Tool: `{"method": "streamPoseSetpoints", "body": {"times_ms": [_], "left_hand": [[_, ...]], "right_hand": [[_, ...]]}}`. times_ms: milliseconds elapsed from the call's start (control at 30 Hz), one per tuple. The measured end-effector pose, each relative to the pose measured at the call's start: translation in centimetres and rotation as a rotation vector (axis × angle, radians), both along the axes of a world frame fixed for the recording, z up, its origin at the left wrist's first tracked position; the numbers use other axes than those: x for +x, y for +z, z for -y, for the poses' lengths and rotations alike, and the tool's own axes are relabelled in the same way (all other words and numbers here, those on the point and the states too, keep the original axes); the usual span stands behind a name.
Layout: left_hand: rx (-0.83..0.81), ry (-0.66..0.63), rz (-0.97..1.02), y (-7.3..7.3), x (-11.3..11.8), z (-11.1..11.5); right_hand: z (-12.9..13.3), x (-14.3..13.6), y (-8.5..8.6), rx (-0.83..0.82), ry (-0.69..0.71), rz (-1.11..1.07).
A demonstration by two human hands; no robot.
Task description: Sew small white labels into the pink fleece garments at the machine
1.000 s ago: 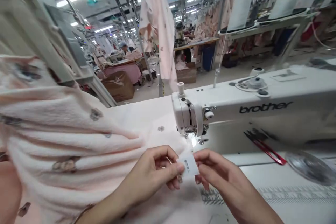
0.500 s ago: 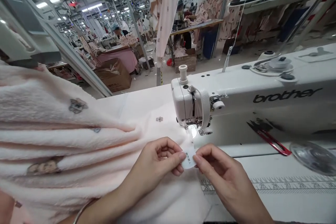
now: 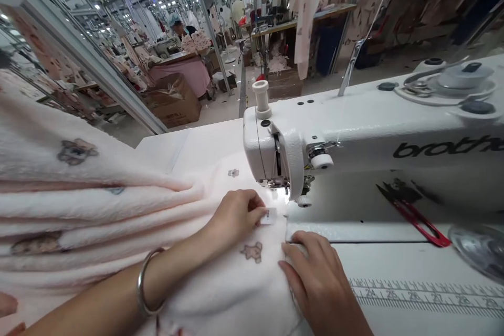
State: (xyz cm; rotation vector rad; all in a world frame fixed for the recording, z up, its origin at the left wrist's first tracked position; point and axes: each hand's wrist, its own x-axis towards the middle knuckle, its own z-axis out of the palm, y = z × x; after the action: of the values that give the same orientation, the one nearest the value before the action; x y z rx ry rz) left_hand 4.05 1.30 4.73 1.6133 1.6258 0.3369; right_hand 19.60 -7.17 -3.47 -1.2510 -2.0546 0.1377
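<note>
Pale pink plush fabric [image 3: 220,283] with printed bears lies across the machine bed and bunches up on the left. My left hand [image 3: 236,215], with a metal bangle at its wrist, pinches a small white label [image 3: 268,216] with dark print. The label lies on the fabric, just in front of the needle area of the white sewing machine [image 3: 271,152]. Lower and to the right, my right hand [image 3: 315,273] holds the fabric's right edge between bent fingers and thumb. Its fingertips are partly hidden by the fabric.
Red-handled thread snips [image 3: 419,220] and a clear round object [image 3: 478,249] lie right of the needle. A printed ruler scale [image 3: 425,296] runs along the table front. Behind are a metal post, a cardboard box [image 3: 177,105], hanging fabric and a person at another table.
My right hand has let go of the label and moved down to the fabric's edge. My left hand has laid the label on the fabric near the needle. The view has shifted slightly.
</note>
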Motion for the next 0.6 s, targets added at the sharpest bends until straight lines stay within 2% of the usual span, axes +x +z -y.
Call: {"method": "streamPoseSetpoints", "body": {"times_ms": [133, 300, 467, 600], "left_hand": [[-0.05, 0.049, 0.158, -0.7, 0.1, -0.2], [0.01, -0.034, 0.033, -1.7, -0.2, -0.2], [-0.006, 0.031, 0.119, -1.8, -0.1, 0.1], [-0.015, 0.011, 0.105, -2.4, 0.1, 0.0]], "right_hand": [[-1.4, -0.9, 0.8, -0.006, -0.082, -0.031], [-1.9, -0.8, 0.7, 0.016, -0.15, 0.112], [-1.8, -0.3, 0.3, -0.029, -0.154, 0.076], [-1.8, -0.4, 0.1, -0.023, -0.126, 0.074]]}}
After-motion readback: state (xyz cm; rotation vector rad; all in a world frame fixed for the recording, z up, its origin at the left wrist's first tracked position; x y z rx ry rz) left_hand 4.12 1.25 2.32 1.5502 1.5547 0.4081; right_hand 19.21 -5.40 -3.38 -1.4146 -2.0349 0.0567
